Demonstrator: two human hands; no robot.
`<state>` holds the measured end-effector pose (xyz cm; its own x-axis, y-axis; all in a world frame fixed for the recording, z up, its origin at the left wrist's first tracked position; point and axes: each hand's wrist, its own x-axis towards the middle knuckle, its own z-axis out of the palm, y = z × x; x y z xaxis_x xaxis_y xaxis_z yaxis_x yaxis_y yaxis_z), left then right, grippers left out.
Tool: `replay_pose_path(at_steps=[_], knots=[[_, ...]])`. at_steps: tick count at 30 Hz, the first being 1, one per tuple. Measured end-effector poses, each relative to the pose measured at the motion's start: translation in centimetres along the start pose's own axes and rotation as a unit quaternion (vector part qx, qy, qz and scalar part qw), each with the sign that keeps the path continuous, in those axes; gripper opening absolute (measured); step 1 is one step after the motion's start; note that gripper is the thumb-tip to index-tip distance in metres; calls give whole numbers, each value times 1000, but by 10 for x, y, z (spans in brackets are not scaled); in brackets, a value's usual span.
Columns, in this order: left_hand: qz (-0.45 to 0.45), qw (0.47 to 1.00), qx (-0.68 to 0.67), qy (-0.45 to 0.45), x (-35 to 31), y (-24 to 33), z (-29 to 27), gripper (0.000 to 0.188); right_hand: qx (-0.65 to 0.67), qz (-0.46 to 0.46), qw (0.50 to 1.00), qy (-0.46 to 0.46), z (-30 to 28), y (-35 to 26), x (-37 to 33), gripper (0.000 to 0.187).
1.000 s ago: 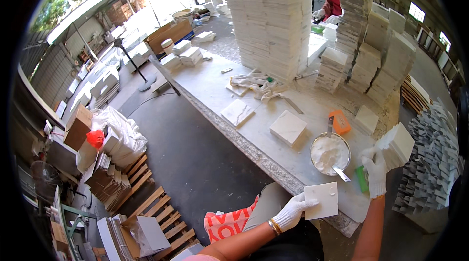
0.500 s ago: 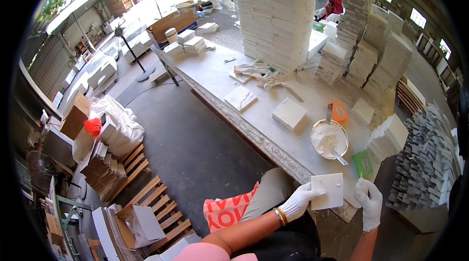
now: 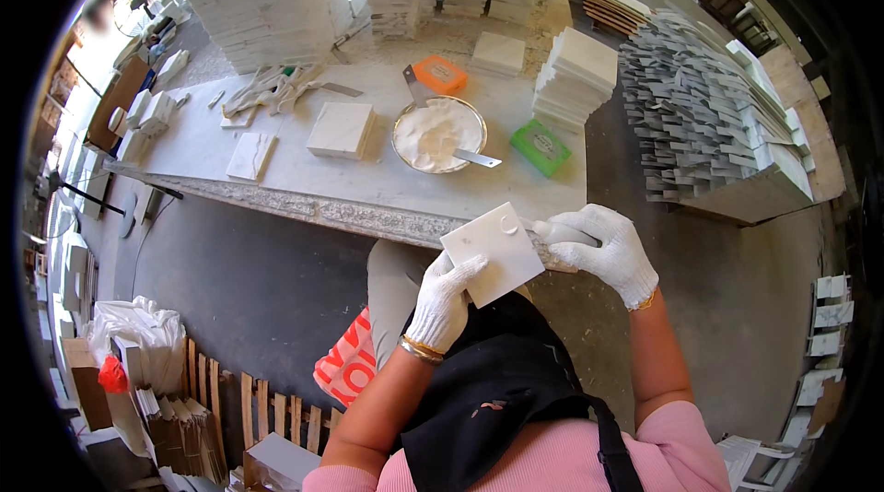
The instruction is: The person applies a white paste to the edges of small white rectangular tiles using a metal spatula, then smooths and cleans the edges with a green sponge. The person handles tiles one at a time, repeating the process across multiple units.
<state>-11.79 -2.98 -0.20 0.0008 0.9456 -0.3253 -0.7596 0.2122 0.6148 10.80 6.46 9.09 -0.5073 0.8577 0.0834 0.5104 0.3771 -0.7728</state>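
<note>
Table point(image 3: 308, 181) with a pale stone top stretches across the upper middle of the view, in front of the seated person, with a tall stack of white slabs point(image 3: 253, 4) at its far left. Two bare forearms rise from pink short sleeves: the left forearm point(image 3: 373, 414) slants up and to the right, while the right forearm point(image 3: 658, 354) climbs more steeply, its wrist turned inward. Both hands wear white knit gloves and meet before the chest, close to the table's near edge. The left hand point(image 3: 442, 303) is closed around the lower left side of a square white tile point(image 3: 488, 252), thumb laid across the upper face and fingers mostly hidden beneath; the tile is held tilted above the lap. The right hand point(image 3: 612, 252), just beside the tile's right edge, points its curled fingers left, thumb and fingers closed about a pale, rounded object point(image 3: 551, 231), partly covered and too unclear to identify. Beyond them on the table sits a round bowl point(image 3: 414, 165) of white paste, with an orange box point(image 3: 440, 75) behind it and a green box point(image 3: 541, 148) to its right. Smallest is a roundish glossy spot point(image 3: 509, 225) near the tile's upper corner.
</note>
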Motion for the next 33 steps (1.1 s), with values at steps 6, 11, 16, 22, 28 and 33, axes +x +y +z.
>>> replay_pose_path(at_steps=[6, 11, 16, 22, 28, 33], knots=[[-5, 1000, -2, -3, -4, -1, 4, 43, -62, -8, 998, 0, -1, 3, -4, 30], [-12, 1000, -1, 0, -5, -1, 6, 42, -125, -31, 992, -8, 0, 1, 0, 30], [-17, 1000, -6, -1, -5, -2, 5, 42, -142, -31, 989, -13, 0, -1, 2, 30], [-10, 1000, -2, -1, -6, -1, 8, 43, -161, -29, 986, -25, -2, -2, 4, 31], [-19, 1000, -3, -3, -7, -1, 7, 44, -175, -41, 983, -31, -2, -2, 5, 31], [-17, 1000, 3, -2, -8, 0, 6, 44, -181, -29, 982, -44, -2, -6, 6, 32]])
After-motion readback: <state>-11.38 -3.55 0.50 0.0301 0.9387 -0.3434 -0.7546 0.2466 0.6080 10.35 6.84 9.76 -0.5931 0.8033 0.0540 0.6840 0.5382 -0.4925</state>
